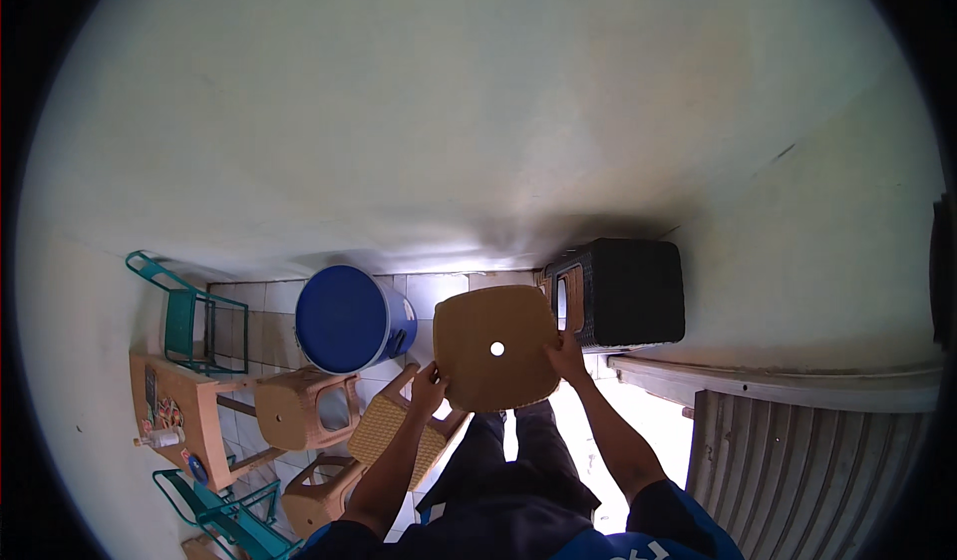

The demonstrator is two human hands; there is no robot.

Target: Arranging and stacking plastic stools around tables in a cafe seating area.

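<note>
A brown plastic stool (495,311) is held up in front of my legs, its square seat with rounded corners and a round centre hole facing me. My left hand (429,392) grips its lower left edge, and my right hand (568,358) grips the right edge. The seat hides the stool's legs and part of my fingers. To the right, near my right hand, stands a black woven-pattern stool or stack of stools (638,293) against the wall. A tan woven-pattern stool (394,438) lies tilted below my left hand.
A blue drum (342,319) stands by the wall. Further left are brown stools (284,412), a wooden table (211,430) with small items and a bottle, and green metal chairs (179,321). At right, a ribbed metal shutter (788,470) borders a bright doorway (648,415).
</note>
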